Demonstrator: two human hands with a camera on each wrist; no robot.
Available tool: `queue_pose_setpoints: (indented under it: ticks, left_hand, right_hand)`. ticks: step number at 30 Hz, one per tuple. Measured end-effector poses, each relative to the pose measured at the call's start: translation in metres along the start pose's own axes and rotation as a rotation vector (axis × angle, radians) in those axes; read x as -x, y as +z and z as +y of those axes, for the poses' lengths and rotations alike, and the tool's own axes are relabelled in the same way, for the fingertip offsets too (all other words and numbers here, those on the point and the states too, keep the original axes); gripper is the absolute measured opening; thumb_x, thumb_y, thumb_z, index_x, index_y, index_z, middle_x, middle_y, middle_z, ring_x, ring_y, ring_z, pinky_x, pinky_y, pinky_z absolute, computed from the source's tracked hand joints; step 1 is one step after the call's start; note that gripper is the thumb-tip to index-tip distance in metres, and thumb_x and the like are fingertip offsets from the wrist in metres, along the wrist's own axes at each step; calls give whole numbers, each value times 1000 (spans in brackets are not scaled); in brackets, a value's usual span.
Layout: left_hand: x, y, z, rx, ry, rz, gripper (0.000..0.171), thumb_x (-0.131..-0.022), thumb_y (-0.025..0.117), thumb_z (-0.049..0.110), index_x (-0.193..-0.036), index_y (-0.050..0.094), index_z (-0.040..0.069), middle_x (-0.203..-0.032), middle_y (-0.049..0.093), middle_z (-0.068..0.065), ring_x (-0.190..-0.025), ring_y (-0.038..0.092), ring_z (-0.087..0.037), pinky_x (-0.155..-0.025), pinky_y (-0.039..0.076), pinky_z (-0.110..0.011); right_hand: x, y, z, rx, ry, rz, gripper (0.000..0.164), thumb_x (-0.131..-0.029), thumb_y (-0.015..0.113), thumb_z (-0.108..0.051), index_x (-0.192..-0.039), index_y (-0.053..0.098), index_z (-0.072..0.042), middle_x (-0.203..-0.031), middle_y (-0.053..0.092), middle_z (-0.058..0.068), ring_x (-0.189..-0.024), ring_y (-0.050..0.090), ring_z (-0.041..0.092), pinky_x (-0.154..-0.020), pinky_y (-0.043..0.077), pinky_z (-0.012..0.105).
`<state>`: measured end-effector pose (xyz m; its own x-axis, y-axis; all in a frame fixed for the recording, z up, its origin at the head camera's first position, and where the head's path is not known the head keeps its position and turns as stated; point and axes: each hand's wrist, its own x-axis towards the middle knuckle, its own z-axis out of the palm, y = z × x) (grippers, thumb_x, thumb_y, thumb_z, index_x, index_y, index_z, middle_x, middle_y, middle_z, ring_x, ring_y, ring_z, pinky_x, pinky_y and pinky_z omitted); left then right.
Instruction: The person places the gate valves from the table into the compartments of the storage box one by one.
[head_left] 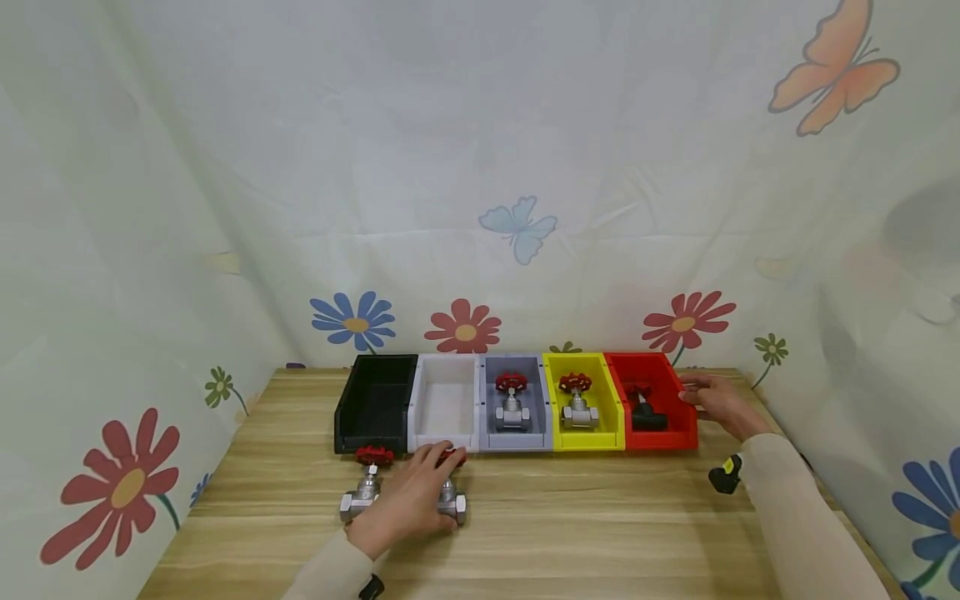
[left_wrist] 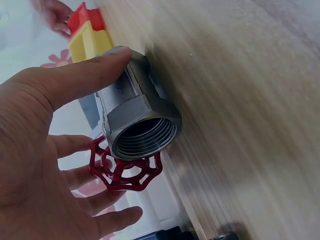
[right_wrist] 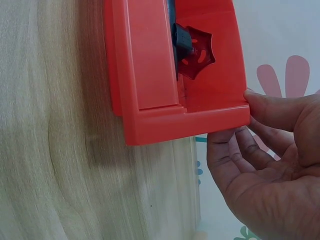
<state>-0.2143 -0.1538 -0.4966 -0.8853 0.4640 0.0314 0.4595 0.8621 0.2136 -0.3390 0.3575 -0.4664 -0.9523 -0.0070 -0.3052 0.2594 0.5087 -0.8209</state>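
My left hand (head_left: 405,504) is over a steel handwheel valve (head_left: 454,505) on the wood table, in front of the white bin. In the left wrist view, the thumb presses the steel body (left_wrist: 122,95) while the other fingers reach round the red handwheel (left_wrist: 125,172). A second steel valve (head_left: 362,502) lies just left of this hand, partly covered by it. At the row's right end, my right hand (head_left: 718,406) pinches the side wall of the red bin (right_wrist: 155,65), thumb at the rim and fingers outside. That bin holds a dark-bodied valve (head_left: 648,418) with a red handwheel.
Joined to the red bin are a yellow bin (head_left: 622,429) and a grey-blue bin (head_left: 548,433), each with one steel valve, then a white bin (head_left: 444,408) and a black bin (head_left: 375,408). Behind the row hangs a flower-printed curtain (head_left: 405,275).
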Motion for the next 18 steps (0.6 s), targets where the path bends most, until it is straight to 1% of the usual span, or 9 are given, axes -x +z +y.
queue_pose_setpoints:
  ticks: [5,10,16,18]
  left_hand:
    - [-4,3,-1,10,3,-9,107,-61,92,43,-150,40,15,-149,41,-8,-135,39,-30,-98,51,-49]
    - [-8,5,-2,35,11,-42,108,-61,93,38,-151,38,13,-150,39,-9,-137,37,-30,-97,52,-47]
    - [-11,6,-1,29,29,-64,110,-60,94,34,-151,36,10,-149,37,-11,-137,35,-30,-102,50,-44]
    - [-11,6,-1,26,35,-66,110,-60,94,32,-151,36,10,-149,37,-11,-137,35,-30,-103,49,-44]
  right_hand:
    - [-2,0,2,3,-17,4,55,-100,50,-13,-148,31,7,-146,39,34,-123,51,44,-104,46,57]
    - [-3,0,3,-8,-21,8,55,-100,50,-13,-147,32,8,-145,41,34,-122,54,42,-102,48,55]
    - [-4,1,4,-17,-20,15,54,-100,51,-14,-147,33,6,-144,43,33,-113,60,33,-101,50,53]
    - [-5,0,4,-22,-15,15,54,-100,51,-14,-147,34,5,-144,44,32,-115,59,34,-101,50,53]
